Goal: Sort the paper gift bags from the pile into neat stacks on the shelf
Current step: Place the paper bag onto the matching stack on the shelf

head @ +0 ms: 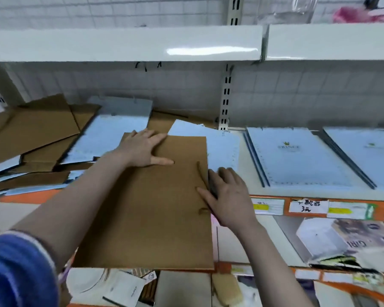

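A person's view down onto a white shop shelf [242, 173] with paper gift bags lying flat on it. At the far left sits the unsorted pile [42, 138], brown kraft bags and pale blue bags overlapping at loose angles, some corners slipping over the shelf's orange front edge. Just right of the pile, the left hand [142, 149] lies palm down with fingers straight and spread, pressing the upper left corner of a large brown bag [146, 218]. This bag lies flat, its far end on the shelf over a pale blue bag [222, 147], its near end jutting well out past the shelf front toward the viewer. The right hand [226, 196] holds the bag's right long edge near the middle, thumb resting on top of the brown face and fingers lying along or curling round the edge; exactly how far they wrap under cannot be told. The bag looks light, thin and fairly stiff when folded, likely to bend or crease if lifted by one corner, and smooth enough to slide, so two opposite edges seem the safest hold. Further right, two neat stacks of pale blue bags [297, 156] lie side by side, well apart from the hands.
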A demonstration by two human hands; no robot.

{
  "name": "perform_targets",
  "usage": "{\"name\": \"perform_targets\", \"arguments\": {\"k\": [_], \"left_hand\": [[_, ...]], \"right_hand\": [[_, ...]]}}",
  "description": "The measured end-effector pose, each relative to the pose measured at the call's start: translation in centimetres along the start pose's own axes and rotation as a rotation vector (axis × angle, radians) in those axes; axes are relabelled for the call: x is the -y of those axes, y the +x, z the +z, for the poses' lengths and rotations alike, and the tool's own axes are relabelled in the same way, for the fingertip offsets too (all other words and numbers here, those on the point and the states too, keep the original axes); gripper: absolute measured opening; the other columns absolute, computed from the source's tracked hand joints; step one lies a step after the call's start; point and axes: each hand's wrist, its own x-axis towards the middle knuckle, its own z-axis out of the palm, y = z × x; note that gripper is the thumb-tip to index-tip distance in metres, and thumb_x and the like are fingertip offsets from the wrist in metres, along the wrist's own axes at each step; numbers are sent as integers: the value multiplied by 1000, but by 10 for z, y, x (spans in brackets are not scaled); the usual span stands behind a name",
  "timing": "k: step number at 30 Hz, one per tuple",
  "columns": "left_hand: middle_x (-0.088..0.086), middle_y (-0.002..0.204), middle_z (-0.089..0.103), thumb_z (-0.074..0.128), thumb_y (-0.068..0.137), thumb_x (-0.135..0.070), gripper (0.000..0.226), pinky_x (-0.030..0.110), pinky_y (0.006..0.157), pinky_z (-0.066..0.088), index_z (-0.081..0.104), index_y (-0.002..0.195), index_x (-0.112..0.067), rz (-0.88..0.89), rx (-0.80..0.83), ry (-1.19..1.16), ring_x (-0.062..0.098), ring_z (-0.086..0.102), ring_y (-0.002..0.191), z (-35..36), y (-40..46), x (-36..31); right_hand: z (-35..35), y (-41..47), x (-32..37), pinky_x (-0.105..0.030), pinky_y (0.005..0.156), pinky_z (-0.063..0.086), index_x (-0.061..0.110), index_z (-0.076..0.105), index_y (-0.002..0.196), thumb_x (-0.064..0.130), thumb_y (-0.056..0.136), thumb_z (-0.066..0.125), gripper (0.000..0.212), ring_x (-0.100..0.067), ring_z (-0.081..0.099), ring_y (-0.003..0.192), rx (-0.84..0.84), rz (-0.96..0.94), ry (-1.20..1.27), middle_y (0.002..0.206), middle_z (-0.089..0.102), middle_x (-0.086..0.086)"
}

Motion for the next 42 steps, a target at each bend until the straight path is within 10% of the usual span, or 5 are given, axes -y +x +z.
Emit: {"name": "perform_targets", "arguments": {"k": [16,28,42], "left_hand": [[11,114,50,73,67,-58,71,37,80,40,51,113,-9,-253,-224,-283,29,49,107,-11,12,21],[9,95,52,63,75,-64,62,37,74,41,47,93,-7,-632,-264,-484,33,54,97,2,-10,60],[16,106,61,61,85,-52,56,40,77,50,57,106,0,-701,-391,-961,34,58,95,-6,-21,59]], "right_hand": [[-10,27,7,-34,98,33,17,50,119,47,97,37,39,-28,42,113,60,77,-128,114,49,-8],[-8,30,20,-37,95,32,7,20,146,50,94,44,71,-33,40,119,-25,310,-80,134,41,-16],[-6,42,20,-38,88,39,2,48,116,53,83,61,62,-37,49,109,-32,508,273,116,50,-19]]}}
